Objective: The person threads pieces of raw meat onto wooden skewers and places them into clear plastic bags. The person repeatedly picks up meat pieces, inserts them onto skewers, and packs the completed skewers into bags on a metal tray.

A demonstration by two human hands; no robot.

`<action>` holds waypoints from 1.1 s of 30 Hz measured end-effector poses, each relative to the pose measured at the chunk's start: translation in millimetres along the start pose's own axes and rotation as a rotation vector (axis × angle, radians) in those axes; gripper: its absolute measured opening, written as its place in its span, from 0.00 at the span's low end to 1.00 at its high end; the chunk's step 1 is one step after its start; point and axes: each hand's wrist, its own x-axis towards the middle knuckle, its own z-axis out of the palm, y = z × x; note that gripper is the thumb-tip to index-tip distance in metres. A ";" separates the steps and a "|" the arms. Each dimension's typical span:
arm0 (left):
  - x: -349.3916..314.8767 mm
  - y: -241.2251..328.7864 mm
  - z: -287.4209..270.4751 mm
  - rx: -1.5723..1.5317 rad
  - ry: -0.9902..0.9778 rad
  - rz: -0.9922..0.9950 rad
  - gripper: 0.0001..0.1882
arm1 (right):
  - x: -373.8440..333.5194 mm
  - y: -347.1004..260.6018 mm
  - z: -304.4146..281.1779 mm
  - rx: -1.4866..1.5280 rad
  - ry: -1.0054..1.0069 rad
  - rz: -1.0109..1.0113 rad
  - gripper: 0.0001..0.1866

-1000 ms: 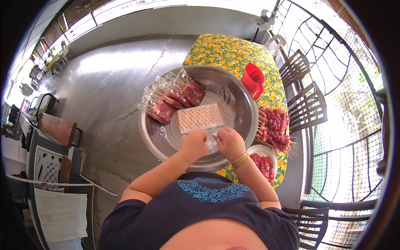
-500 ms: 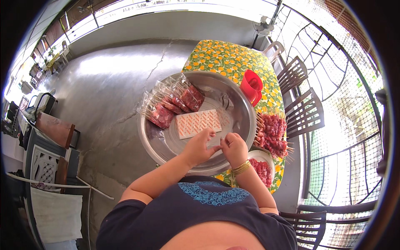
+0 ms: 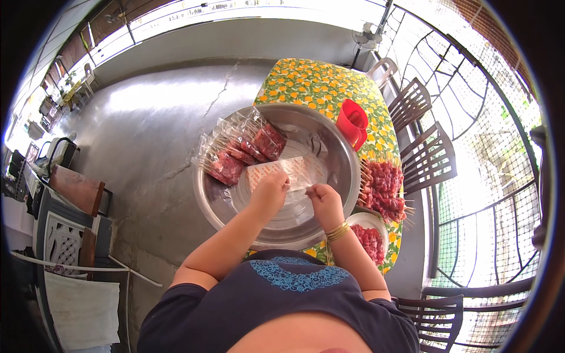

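Note:
Over the large metal basin (image 3: 206, 197), my left hand (image 3: 269, 194) and my right hand (image 3: 326, 205) pinch a clear plastic bag (image 3: 299, 181) stretched between them. Fingers of both hands are closed on its edge. Beneath it, on the basin's floor, lies a white flat pack with orange print (image 3: 257, 172), partly hidden by the bag and my left hand. Against the basin's far left side lean several bagged meat skewers (image 3: 225, 167), their sticks pointing up and left.
A red plastic pitcher (image 3: 352, 123) stands right of the basin on the lemon-patterned tablecloth (image 3: 321, 79). Raw meat skewers (image 3: 382, 185) are piled at the right, and more meat lies on a white plate (image 3: 382, 225) nearer me. Chairs (image 3: 432, 154) line the table's right side.
My hands have moved slightly forward, and the left one now covers part of the printed pack. The clear bag now shows spread out between them.

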 end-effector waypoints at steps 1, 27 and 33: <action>-1.9 -1.8 2.0 -0.045 -0.047 -0.034 0.03 | 2.5 1.5 2.0 0.178 -0.018 0.179 0.07; -9.8 -21.2 -1.4 -2.006 -0.741 -0.712 0.11 | 3.6 13.3 -29.0 1.693 -0.539 0.469 0.12; -11.4 -2.6 2.2 -0.871 -0.394 -0.611 0.20 | 0.9 -12.4 -27.9 1.335 -0.076 0.479 0.11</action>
